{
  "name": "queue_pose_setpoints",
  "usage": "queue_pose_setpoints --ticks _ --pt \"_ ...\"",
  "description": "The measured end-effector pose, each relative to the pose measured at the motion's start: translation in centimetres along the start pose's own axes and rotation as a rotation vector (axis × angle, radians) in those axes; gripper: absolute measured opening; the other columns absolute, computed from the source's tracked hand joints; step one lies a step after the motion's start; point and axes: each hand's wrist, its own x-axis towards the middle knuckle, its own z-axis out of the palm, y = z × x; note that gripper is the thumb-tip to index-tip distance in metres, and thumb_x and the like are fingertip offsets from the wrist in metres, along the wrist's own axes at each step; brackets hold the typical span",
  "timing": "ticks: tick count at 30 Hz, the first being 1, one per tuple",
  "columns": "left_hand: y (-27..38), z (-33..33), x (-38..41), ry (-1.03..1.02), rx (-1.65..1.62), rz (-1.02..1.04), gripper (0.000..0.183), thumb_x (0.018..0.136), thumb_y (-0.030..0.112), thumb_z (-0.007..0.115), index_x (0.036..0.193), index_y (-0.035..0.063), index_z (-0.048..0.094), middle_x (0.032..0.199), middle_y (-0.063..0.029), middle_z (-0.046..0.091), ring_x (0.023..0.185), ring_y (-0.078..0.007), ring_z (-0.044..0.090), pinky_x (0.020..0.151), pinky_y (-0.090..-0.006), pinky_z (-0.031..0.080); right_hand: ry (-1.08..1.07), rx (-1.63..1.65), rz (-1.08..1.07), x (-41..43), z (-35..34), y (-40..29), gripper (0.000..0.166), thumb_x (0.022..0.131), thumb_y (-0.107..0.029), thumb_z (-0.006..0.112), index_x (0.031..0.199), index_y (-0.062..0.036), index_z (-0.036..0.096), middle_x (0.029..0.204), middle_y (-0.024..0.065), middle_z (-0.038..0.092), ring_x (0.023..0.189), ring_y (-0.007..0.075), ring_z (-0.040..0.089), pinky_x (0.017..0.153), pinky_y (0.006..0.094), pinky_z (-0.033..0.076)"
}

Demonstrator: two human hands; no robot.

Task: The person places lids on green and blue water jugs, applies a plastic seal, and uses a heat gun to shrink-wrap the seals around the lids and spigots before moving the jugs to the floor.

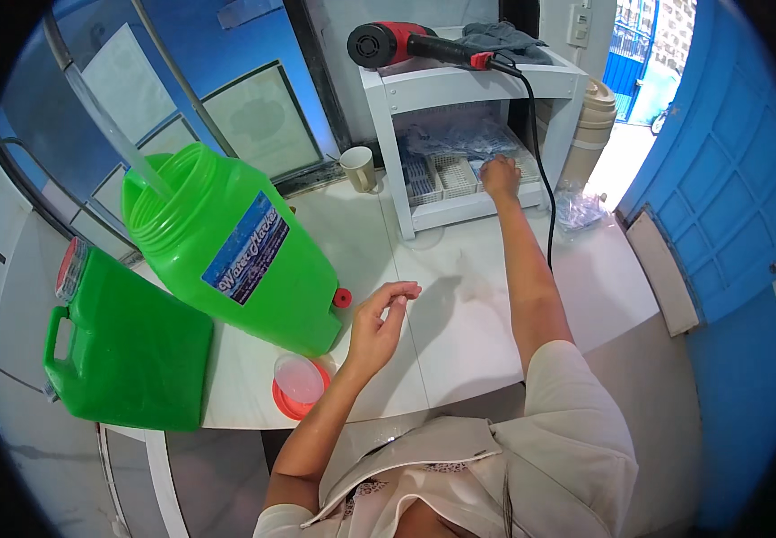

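Observation:
My right hand (501,179) reaches into the lower level of a small white shelf (475,214). Its fingers are bent down over the white plastic baskets (454,176); whether they grip anything is hidden. Above the tiled counter, my left hand (378,328) hovers, loosely curled, with nothing visible in it. Left of it stands a bright green water container (273,269) with an open neck and a label bearing writing. A clear tube (119,138) runs down into that neck. By my left forearm lies a red lid (287,405) with a translucent disc (298,378) on it.
A red-black heat gun (388,46) and a grey cloth (502,39) lie atop the shelf, the gun's cord (540,155) hanging down in front. Nearby are a beige mug (358,169), a darker green capped jug (139,343), a clear plastic bag (577,210) and a blue door (731,161).

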Motion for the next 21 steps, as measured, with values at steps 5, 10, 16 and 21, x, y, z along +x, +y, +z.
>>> queue_pose_setpoints --ticks 5,10,16,21 --pt "-0.6 1.6 3.9 0.051 -0.133 -0.043 0.023 0.09 0.009 0.044 0.106 -0.005 0.055 0.103 -0.0107 0.06 0.097 -0.0169 0.055 0.087 -0.0284 0.042 0.181 0.261 0.037 -0.6 -1.2 1.1 0.013 0.077 -0.02 0.061 0.085 -0.0146 0.07 0.096 0.0093 0.061 0.095 0.0278 0.055 0.081 0.0397 0.043" --pt "-1.2 3.6 9.7 0.196 -0.171 -0.041 0.021 0.089 0.012 0.05 0.102 -0.0033 0.056 0.093 -0.007 0.061 0.085 -0.0112 0.055 0.08 -0.025 0.042 0.301 0.854 -0.096 -3.5 -6.1 -1.7 0.015 0.08 -0.01 0.058 0.091 -0.0054 0.066 0.091 0.013 0.063 0.083 0.0285 0.06 0.071 0.0346 0.047" --pt "3.2 3.5 11.9 0.273 -0.544 -0.091 0.018 0.087 0.019 0.055 0.094 0.0024 0.057 0.087 -0.0024 0.058 0.078 -0.0078 0.053 0.072 -0.0239 0.043 0.113 0.916 -0.583 -12.1 -18.4 -9.0 0.017 0.078 -0.004 0.058 0.093 -0.0056 0.065 0.093 0.0136 0.06 0.082 0.0259 0.06 0.072 0.0318 0.047" --pt "5.4 0.0 8.4 0.361 -0.534 -0.084 0.012 0.085 0.016 0.058 0.088 0.004 0.057 0.079 0.0005 0.057 0.072 -0.0062 0.05 0.068 -0.0217 0.041 -0.018 0.968 -0.724 -7.0 -25.2 -10.6 0.024 0.077 -0.01 0.06 0.099 -0.0032 0.061 0.097 0.0142 0.059 0.089 0.027 0.058 0.077 0.0317 0.047"
